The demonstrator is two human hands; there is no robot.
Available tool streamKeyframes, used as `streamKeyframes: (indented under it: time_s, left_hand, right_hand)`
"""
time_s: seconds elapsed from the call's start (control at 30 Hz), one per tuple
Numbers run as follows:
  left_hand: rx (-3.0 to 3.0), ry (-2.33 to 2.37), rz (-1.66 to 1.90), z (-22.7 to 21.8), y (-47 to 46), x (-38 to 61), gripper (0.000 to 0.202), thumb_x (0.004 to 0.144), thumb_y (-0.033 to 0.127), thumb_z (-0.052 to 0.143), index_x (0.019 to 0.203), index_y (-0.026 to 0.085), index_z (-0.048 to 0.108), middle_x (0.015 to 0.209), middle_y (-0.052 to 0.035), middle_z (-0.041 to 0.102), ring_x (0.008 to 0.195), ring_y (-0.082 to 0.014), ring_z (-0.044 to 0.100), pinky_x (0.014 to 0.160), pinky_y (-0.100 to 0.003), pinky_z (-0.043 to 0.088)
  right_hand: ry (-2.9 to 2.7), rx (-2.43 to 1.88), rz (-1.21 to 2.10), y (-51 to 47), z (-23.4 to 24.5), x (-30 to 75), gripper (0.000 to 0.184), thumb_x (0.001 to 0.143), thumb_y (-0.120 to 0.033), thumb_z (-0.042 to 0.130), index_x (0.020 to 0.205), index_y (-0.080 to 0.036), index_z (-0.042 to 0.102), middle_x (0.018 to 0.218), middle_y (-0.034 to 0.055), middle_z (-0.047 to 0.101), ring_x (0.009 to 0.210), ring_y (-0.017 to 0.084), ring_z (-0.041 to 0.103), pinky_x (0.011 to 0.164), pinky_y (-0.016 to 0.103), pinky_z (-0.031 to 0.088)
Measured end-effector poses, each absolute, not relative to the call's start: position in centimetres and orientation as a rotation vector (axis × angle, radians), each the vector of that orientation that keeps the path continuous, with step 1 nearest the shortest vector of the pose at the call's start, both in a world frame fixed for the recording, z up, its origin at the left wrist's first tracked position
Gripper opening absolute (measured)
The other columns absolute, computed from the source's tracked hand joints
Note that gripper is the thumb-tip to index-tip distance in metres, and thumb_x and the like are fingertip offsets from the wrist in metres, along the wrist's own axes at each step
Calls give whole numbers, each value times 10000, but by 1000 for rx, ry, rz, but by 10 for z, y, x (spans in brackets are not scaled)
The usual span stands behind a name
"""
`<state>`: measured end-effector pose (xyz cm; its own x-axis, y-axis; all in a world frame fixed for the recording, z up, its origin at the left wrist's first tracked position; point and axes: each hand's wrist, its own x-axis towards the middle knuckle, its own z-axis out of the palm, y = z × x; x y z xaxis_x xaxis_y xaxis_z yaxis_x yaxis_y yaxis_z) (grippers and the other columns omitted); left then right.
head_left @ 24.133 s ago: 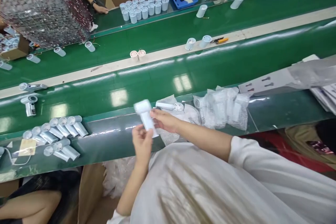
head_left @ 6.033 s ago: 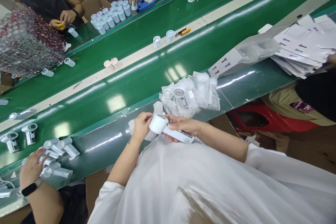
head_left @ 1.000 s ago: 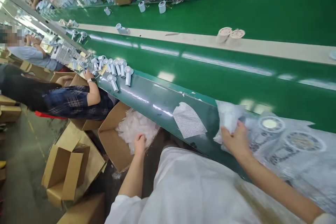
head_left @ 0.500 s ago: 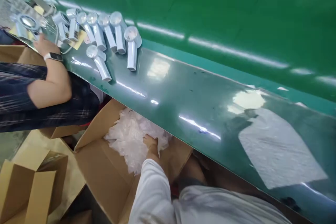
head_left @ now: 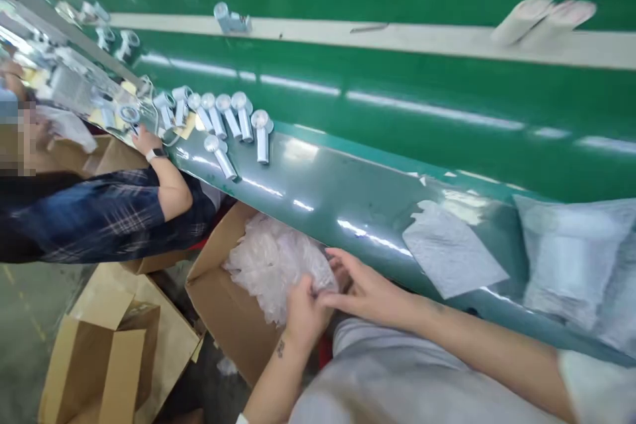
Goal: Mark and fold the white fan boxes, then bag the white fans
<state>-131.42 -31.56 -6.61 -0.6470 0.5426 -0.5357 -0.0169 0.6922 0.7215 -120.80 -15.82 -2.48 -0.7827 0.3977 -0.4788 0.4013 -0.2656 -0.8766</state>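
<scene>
Your left hand (head_left: 304,324) and right hand (head_left: 366,295) met over clear plastic wrapping (head_left: 271,265) heaped in an open cardboard box (head_left: 211,298) beside the near edge of a green conveyor belt (head_left: 397,89); right fingers (head_left: 342,266) lay open against it, left fingers curled in, any grip unclear.

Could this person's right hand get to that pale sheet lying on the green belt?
Probably yes. The right hand is at the crumpled plastic in the cardboard box, and the pale sheet lies close by. Only bare green belt seems to separate them.
</scene>
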Motion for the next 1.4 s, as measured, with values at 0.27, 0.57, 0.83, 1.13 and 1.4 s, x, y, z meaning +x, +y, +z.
streamKeyframes:
  time_s: [0.27,0.57,0.83,1.13,1.4]
  left_hand:
    - [563,2123,1219,3,-208,-1419,268,855,421,563,733,184,535,604,31,528,558,-103,476,571,-218,386]
    - [543,2640,923,-8,-78,-1513,229,780,216,640,678,177,439,880,-135,610,993,-265,579,852,-356,413]
    - [719,1554,1527,52,-166,-1323,316,739,509,602,787,204,532,652,20,520,551,-126,469,554,-249,398]
    - [1405,1651,880,103,-165,-1207,253,747,441,703,699,226,580,621,-19,579,584,-163,510,641,-281,414]
    - [850,1409,895,105,-126,-1191,527,510,503,856,842,172,616,715,1,587,595,-116,530,493,-216,444]
  right_hand:
    - [2291,1429,-2183,-99,31,-1203,168,727,-352,636,827,-245,720,779,26,705,563,152,604,555,288,515]
    - [1820,2503,-2520,-58,65,-1159,247,564,-296,778,759,-188,673,660,-7,607,462,63,475,357,183,423]
    - [1251,2351,-2955,-41,83,-1159,173,631,-200,709,744,-200,579,703,-27,578,641,114,556,566,293,590]
    - [358,2355,-3212,-72,73,-1097,103,681,-316,548,723,-222,543,563,-26,577,579,174,546,567,305,483]
    - [819,2263,-3199,-94,65,-1044,139,656,-330,571,746,-226,551,579,-65,547,575,134,474,541,237,385]
